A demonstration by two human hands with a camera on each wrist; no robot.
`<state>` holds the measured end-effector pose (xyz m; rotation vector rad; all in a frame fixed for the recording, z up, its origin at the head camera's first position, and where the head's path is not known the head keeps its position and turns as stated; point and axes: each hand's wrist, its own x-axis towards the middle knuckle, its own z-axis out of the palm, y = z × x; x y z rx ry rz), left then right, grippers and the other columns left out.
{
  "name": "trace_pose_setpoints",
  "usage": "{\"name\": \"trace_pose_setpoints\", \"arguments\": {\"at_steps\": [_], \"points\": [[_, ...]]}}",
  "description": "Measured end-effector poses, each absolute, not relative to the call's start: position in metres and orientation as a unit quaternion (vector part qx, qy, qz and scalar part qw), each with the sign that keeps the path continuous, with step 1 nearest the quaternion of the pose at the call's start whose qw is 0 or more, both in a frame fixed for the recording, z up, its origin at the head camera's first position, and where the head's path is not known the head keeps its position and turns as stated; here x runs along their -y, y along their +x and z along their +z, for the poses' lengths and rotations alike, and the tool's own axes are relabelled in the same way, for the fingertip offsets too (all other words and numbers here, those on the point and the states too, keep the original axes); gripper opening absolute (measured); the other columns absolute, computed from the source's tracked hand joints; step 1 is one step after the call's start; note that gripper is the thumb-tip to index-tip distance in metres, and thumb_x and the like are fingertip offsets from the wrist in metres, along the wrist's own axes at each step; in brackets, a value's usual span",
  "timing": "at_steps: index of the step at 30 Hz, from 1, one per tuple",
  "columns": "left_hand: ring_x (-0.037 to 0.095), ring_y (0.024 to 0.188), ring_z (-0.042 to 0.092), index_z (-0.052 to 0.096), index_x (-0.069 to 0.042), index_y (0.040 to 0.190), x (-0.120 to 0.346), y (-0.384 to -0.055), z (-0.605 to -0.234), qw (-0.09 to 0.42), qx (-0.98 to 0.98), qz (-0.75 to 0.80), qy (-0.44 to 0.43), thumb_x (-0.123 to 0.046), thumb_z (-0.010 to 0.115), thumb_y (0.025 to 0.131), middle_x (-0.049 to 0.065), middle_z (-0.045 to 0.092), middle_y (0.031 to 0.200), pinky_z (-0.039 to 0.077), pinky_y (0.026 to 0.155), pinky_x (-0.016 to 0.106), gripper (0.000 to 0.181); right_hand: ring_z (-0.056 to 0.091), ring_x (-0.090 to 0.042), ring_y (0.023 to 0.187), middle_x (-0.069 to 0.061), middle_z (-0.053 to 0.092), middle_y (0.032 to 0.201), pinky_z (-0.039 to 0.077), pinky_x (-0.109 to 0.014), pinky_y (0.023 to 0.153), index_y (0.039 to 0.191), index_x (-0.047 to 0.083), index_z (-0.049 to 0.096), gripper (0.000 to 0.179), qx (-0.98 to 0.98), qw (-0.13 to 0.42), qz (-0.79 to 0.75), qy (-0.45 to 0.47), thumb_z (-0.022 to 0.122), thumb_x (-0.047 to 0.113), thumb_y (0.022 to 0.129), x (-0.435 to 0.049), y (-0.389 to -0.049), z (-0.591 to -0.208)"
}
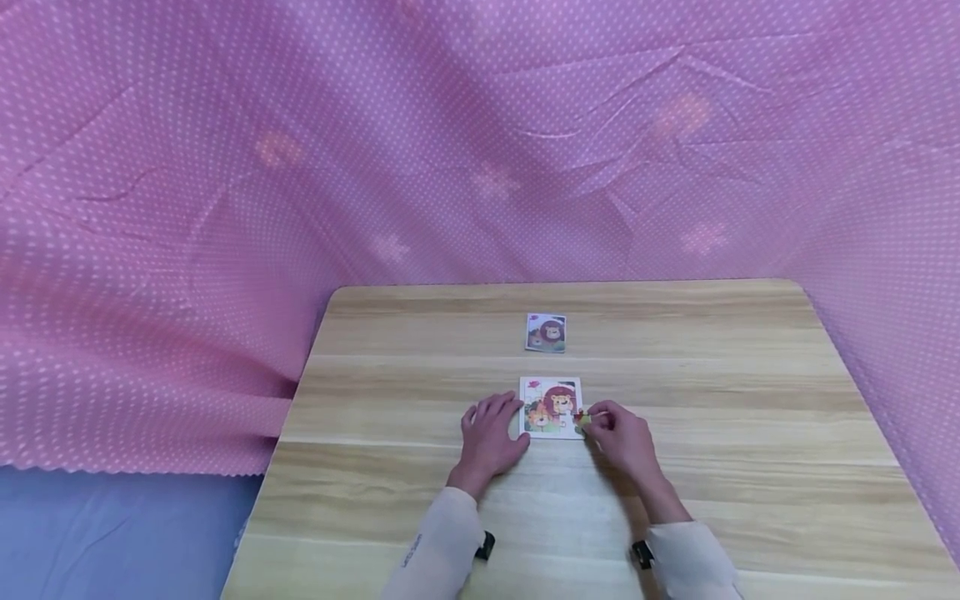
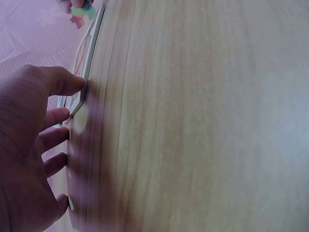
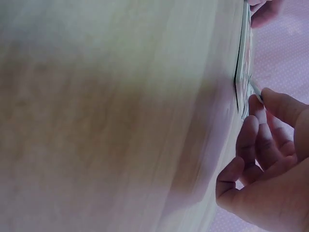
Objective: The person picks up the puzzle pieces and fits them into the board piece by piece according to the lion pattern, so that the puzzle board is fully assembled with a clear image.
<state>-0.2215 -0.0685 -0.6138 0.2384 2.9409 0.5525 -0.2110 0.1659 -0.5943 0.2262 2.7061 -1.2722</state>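
Observation:
A square jigsaw board (image 1: 555,437) with a white rim lies on the table, showing a lion and a smaller animal. White gaps show in the picture's lower right part. My left hand (image 1: 491,435) steadies the board, its thumb touching the near edge and its spread fingers at the left side. Between the thumb and fingers of my right hand (image 1: 624,435) is a small green and red puzzle piece (image 1: 582,419), held tilted over the board's right edge. In the left wrist view the puzzle piece (image 2: 84,12) appears above the board's far end.
A small card (image 1: 546,333) with the same lion picture lies behind the board. The wooden table (image 1: 390,333) has rounded back corners. Pink dotted cloth (image 1: 480,150) hangs behind and beside it. Dark straps (image 1: 486,546) sit at both wrists.

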Motion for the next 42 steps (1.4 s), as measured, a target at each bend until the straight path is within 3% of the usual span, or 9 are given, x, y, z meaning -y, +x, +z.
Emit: {"name": "trace_pose_setpoints", "arguments": {"at_steps": [15, 42], "points": [[0.02, 0.138, 0.035, 0.052, -0.03, 0.137, 0.076, -0.232, -0.616, 0.068, -0.977, 0.182, 0.091, -0.048, 0.063, 0.084, -0.008, 0.041, 0.151, 0.023, 0.113, 0.057, 0.057, 0.058, -0.015, 0.076, -0.002, 0.07, 0.09, 0.043, -0.026, 0.064, 0.111, 0.014, 0.069, 0.026, -0.899, 0.109, -0.415, 0.092, 0.071, 0.021, 0.086, -0.148, -0.223, -0.597], [0.02, 0.139, 0.035, 0.052, -0.029, 0.137, 0.084, -0.246, -0.613, 0.071, -0.975, 0.188, 0.1, -0.046, 0.063, 0.084, -0.008, 0.041, 0.151, 0.022, 0.113, 0.056, 0.057, 0.052, -0.018, 0.072, -0.003, 0.064, 0.085, 0.039, -0.028, 0.064, 0.116, 0.016, 0.069, 0.027, -0.933, 0.105, -0.341, 0.059, 0.065, 0.023, 0.09, -0.134, -0.236, -0.597]]}}
